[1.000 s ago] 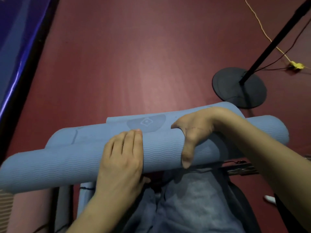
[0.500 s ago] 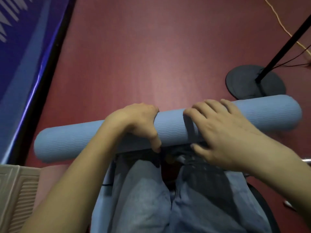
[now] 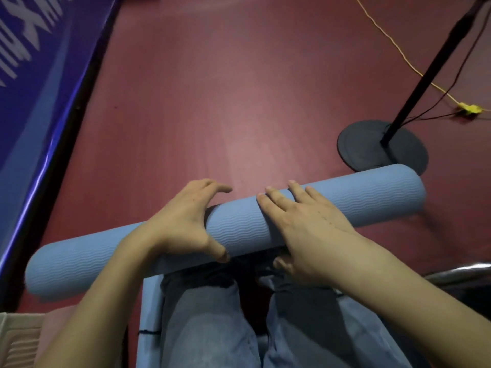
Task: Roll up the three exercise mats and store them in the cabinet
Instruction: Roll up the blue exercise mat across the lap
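Observation:
A light blue exercise mat (image 3: 239,227), fully rolled into a tube, lies crosswise in front of my knees over the red floor. My left hand (image 3: 183,224) reaches over the roll left of its middle, fingers stretched past the far side and thumb pressed on the near side. Just right of the middle, my right hand (image 3: 305,227) lies across the top, fingers spread toward the far side and thumb tucked under the near edge. No cabinet is in view.
A black round stand base (image 3: 372,147) with its slanted pole stands just beyond the roll's right end, with a yellow cable (image 3: 393,43) behind it. A blue banner (image 3: 34,83) borders the left. A blue strip (image 3: 150,314) lies beside my left leg.
The loose flap seen one second ago is gone and the mat is a closed roll. My left fingers have stretched out over the far side. The roll's right end now tilts farther away.

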The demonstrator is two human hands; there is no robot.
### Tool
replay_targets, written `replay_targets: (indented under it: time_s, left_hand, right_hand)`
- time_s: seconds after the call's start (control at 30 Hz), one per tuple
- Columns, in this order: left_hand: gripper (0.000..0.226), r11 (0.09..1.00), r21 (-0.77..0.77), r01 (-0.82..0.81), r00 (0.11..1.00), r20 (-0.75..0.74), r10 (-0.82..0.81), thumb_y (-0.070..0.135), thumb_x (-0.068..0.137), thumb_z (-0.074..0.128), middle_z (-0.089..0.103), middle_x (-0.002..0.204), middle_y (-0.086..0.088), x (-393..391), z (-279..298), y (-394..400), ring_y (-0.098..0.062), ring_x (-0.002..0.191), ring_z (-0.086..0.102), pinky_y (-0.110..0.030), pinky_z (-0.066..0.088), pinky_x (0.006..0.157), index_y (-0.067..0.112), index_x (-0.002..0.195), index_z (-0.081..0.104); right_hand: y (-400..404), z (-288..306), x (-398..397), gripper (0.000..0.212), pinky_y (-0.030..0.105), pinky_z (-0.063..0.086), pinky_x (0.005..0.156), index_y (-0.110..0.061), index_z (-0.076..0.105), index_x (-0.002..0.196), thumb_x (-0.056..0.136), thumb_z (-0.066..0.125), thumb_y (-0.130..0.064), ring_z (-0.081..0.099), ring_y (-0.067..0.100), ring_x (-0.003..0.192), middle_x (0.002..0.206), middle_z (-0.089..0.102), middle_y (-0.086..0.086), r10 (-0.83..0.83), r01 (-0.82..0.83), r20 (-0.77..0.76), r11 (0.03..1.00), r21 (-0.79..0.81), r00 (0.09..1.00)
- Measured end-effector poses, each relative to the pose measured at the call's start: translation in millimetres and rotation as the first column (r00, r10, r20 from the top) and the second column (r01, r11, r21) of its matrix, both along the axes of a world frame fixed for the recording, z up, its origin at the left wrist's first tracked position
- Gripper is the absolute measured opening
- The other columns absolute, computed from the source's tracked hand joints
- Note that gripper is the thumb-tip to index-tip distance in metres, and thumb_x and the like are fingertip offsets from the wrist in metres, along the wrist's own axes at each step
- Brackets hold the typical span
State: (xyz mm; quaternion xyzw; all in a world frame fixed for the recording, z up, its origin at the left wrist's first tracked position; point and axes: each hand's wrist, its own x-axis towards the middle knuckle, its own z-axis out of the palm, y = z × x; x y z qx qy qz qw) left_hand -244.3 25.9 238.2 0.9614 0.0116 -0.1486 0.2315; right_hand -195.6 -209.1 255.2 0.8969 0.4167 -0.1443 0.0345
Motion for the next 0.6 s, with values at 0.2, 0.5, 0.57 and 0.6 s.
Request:
replay_targets:
  time_s: [0.2,0.5,0.57,0.6]
  left_hand:
    - [0.093,0.981,0.035,-0.189,0.972,0.149,0.182,0.080,0.049,0.076,0.063,0.117,0.021,-31.9,3.5,19.5,-0.005,0.106,0.061,-0.031,0.050,0.090,0.036,0.128,0.052]
    - [0.135,0.871,0.486,-0.076,0.996,0.086,0.039,0.082,0.035,0.082,0.061,0.137,-0.001,-17.8,-11.6,8.4,-0.026,0.124,0.059,-0.041,0.048,0.101,0.017,0.146,0.043]
    - [0.134,0.851,0.522,-0.053,0.998,0.051,0.031,0.081,0.036,0.083,0.060,0.135,0.003,-9.2,-13.7,9.2,-0.024,0.121,0.059,-0.038,0.049,0.096,0.024,0.147,0.037]
    - [0.131,0.844,0.535,-0.048,0.999,0.045,0.028,0.080,0.036,0.083,0.060,0.132,0.005,-5.2,-15.4,9.5,-0.024,0.119,0.060,-0.037,0.049,0.092,0.026,0.146,0.036]
  right_hand:
    - [22.8,-6.1,20.4,0.130,0.049,0.009,0.126,-0.021,0.000,0.161,0.069,0.085,-0.055,0.010,0.037,0.155,0.166,0.018,-0.001,0.009,-0.010,-0.013,0.999,-0.032,1.000]
    - [36.6,-23.0,57.2,0.126,0.041,0.038,0.103,-0.033,0.038,0.141,0.034,0.088,-0.076,0.054,0.027,0.118,0.134,0.056,-0.007,0.017,-0.017,0.020,1.000,0.000,1.000]
    - [33.4,-28.8,64.0,0.123,0.041,0.038,0.100,-0.036,0.039,0.141,0.035,0.085,-0.079,0.055,0.026,0.117,0.134,0.058,-0.008,0.022,-0.023,0.044,1.000,0.020,0.999]
    - [32.6,-31.1,66.8,0.121,0.041,0.038,0.098,-0.036,0.040,0.139,0.036,0.084,-0.080,0.056,0.025,0.116,0.132,0.059,-0.009,0.024,-0.025,0.057,0.999,0.023,0.998]
